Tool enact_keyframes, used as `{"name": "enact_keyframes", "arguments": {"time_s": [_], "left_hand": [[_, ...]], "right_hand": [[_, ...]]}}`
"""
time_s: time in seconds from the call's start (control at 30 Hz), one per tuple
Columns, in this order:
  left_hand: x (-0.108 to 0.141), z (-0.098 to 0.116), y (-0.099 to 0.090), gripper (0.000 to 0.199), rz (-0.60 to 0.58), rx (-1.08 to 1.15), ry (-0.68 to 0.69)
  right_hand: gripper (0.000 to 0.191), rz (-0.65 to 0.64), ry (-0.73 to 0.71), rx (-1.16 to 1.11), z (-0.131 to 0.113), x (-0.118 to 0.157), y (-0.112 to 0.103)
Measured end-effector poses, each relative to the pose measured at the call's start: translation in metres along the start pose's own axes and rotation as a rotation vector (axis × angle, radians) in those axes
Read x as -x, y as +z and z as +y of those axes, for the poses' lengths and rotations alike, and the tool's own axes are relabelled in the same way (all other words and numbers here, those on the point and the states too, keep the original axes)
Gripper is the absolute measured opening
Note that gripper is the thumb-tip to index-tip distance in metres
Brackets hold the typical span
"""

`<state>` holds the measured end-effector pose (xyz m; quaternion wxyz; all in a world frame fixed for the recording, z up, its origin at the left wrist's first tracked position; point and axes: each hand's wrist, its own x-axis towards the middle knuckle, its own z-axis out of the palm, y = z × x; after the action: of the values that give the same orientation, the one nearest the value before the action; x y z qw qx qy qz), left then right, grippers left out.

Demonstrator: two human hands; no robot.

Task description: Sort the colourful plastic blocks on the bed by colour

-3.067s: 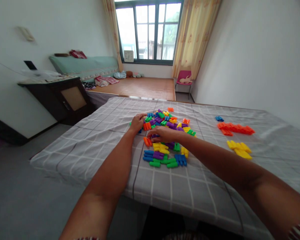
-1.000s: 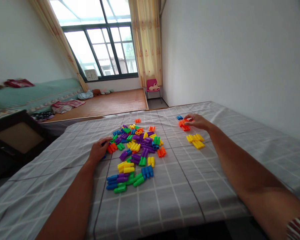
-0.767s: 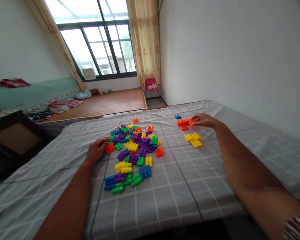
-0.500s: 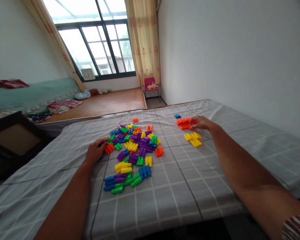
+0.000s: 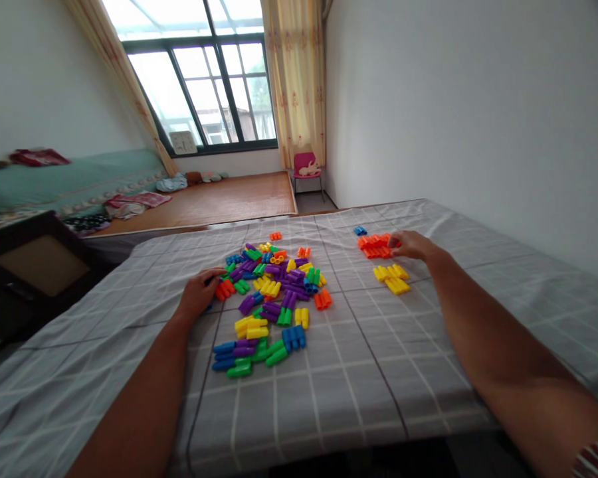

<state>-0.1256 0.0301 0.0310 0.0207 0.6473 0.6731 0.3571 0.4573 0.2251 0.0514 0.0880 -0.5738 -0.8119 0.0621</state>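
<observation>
At three o'clock in the head view, the right hand point(image 5: 411, 245) pinches an orange row of bullet-shaped blocks point(image 5: 375, 252), yellow blocks point(image 5: 397, 285) at its five o'clock; at nine o'clock of the multicoloured pile point(image 5: 268, 287), the left hand point(image 5: 199, 293) lies curled, its grip unclear.

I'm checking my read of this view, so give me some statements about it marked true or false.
The right hand is at the orange row. True.
Both hands are at the orange row. False: the left hand is at the left edge of the mixed pile.
The yellow group lies nearer the camera than the orange row. True.
The chair is green. False: the chair is pink.
A blue piece lies beyond the orange row. True.
</observation>
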Motion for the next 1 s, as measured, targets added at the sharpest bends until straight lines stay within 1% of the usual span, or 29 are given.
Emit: {"name": "enact_keyframes", "arguments": {"time_s": [0.07,0.13,0.2,0.27,0.33,0.4,0.47,0.53,0.63,0.73,0.77,0.8,0.83,0.93,0.97,1.0], "left_hand": [[0.0,0.002,0.001,0.036,0.007,0.009,0.014],[0.001,0.003,0.002,0.035,0.02,0.013,0.023],[0.001,0.004,0.003,0.034,0.025,0.016,0.028],[0.001,0.005,0.004,0.034,0.02,0.02,0.033],[0.002,0.004,0.005,0.034,0.013,0.023,0.033],[0.002,0.004,0.006,0.035,0.01,0.027,0.031],[0.003,0.004,0.007,0.035,0.009,0.029,0.031],[0.003,0.003,0.007,0.035,0.012,0.028,0.037],[0.003,0.004,0.008,0.035,0.014,0.023,0.04],[0.003,0.006,0.008,0.035,0.014,0.017,0.043],[0.003,0.006,0.008,0.036,0.014,0.015,0.043],[0.003,0.007,0.008,0.036,0.013,0.014,0.044],[0.003,0.007,0.008,0.036,0.013,0.014,0.044],[0.003,0.008,0.008,0.035,0.01,0.013,0.045],[0.003,0.008,0.008,0.035,0.009,0.011,0.045],[0.002,0.008,0.008,0.035,0.009,0.009,0.046]], "right_hand": [[0.014,0.029,-0.03,0.002,-0.009,0.001,-0.005],[0.012,0.07,-0.094,-0.029,-0.029,0.002,-0.004],[0.014,0.099,-0.202,-0.105,-0.061,0.002,0.002],[0.018,0.087,-0.341,-0.17,-0.101,0.002,0.013],[0.021,0.066,-0.494,-0.157,-0.142,-0.002,0.024],[0.028,0.074,-0.625,-0.094,-0.176,-0.011,0.034],[0.039,0.09,-0.695,-0.029,-0.2,-0.024,0.041],[0.044,0.063,-0.708,0.012,-0.215,-0.04,0.046],[0.035,-0.011,-0.658,0.027,-0.226,-0.059,0.053],[0.022,0.025,-0.514,-0.018,-0.227,-0.065,0.055],[0.021,0.035,-0.461,-0.065,-0.225,-0.064,0.055],[0.021,0.017,-0.417,-0.14,-0.221,-0.061,0.054],[0.022,-0.032,-0.385,-0.237,-0.217,-0.058,0.052],[0.025,-0.277,-0.321,-0.515,-0.199,-0.048,0.046],[0.025,-0.347,-0.289,-0.546,-0.193,-0.045,0.044],[0.025,-0.389,-0.249,-0.533,-0.188,-0.043,0.042]]}}
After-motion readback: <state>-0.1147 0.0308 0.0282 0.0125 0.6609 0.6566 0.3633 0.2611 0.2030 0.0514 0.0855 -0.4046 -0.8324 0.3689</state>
